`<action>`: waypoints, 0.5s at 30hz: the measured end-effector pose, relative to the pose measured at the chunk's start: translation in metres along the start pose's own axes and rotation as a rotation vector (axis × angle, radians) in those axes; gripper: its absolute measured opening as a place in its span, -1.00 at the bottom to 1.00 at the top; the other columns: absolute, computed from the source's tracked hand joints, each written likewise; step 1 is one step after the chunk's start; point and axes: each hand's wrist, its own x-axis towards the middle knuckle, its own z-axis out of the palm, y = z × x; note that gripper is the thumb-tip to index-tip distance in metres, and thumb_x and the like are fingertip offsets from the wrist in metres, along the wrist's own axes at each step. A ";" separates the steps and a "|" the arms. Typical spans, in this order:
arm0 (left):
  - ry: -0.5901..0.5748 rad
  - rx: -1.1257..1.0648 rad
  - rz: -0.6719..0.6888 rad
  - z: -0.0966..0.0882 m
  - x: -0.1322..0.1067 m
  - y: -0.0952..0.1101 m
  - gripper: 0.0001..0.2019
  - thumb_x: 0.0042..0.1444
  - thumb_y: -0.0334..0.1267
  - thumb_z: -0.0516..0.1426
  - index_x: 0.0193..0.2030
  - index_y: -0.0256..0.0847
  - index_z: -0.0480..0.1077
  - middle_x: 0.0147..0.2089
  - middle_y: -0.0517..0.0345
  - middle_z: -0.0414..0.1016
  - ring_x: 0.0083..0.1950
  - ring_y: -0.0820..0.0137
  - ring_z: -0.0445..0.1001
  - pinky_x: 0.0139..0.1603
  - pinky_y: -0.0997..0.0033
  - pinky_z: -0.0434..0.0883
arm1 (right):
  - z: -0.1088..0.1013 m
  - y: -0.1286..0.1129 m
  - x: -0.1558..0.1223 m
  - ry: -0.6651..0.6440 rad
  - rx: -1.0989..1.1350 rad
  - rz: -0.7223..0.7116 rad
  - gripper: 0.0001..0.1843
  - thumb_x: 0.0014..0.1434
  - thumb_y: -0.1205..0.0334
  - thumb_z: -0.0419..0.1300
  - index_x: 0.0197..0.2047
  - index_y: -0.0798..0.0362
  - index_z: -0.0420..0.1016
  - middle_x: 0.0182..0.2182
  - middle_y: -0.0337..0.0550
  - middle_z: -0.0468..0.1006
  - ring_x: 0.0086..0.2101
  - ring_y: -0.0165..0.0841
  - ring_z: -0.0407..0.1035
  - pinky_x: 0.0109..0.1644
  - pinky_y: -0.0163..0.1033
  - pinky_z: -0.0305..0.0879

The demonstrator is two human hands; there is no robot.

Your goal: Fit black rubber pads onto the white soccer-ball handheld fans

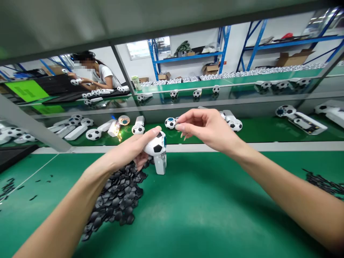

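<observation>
The left hand (pixel 126 152) grips a football-patterned toy (pixel 156 150).

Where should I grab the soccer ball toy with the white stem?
Probably best to grip the round ball from the side, as the left hand does: its curve fits into the palm and fingers. Leave the narrow white stem free underneath, since it looks too thin for a steady hold.
</observation>
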 end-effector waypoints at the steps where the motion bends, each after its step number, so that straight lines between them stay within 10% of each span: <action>1: -0.035 -0.046 -0.053 0.000 -0.002 0.001 -0.28 0.19 0.53 0.12 -0.47 -0.18 0.50 -0.66 0.03 0.43 -0.65 0.31 0.38 -0.61 0.39 0.38 | -0.001 -0.001 0.000 0.020 0.009 -0.006 -0.64 0.15 -0.02 0.54 -0.21 0.11 0.70 -0.33 -0.10 0.73 -0.34 -0.32 0.61 -0.24 -0.25 0.61; 6: -0.095 -0.271 -0.155 0.003 -0.007 0.007 -0.35 -0.01 0.42 0.38 -0.31 -0.26 0.62 -0.42 -0.14 0.68 -0.47 0.20 0.66 -0.43 0.35 0.67 | -0.007 -0.006 -0.001 0.077 0.046 0.018 -0.56 0.05 -0.09 0.60 -0.25 0.11 0.69 -0.38 -0.12 0.72 -0.40 -0.35 0.60 -0.27 -0.26 0.63; 15: -0.115 -1.010 0.133 0.028 -0.005 0.006 -0.56 -0.05 -0.27 0.54 -0.01 -0.13 0.61 0.01 0.01 0.72 -0.03 0.17 0.72 -0.15 0.42 0.67 | -0.003 -0.023 -0.009 0.030 0.120 0.056 -0.53 -0.05 -0.13 0.67 -0.34 0.08 0.72 -0.45 -0.12 0.69 -0.43 -0.30 0.60 -0.28 -0.22 0.63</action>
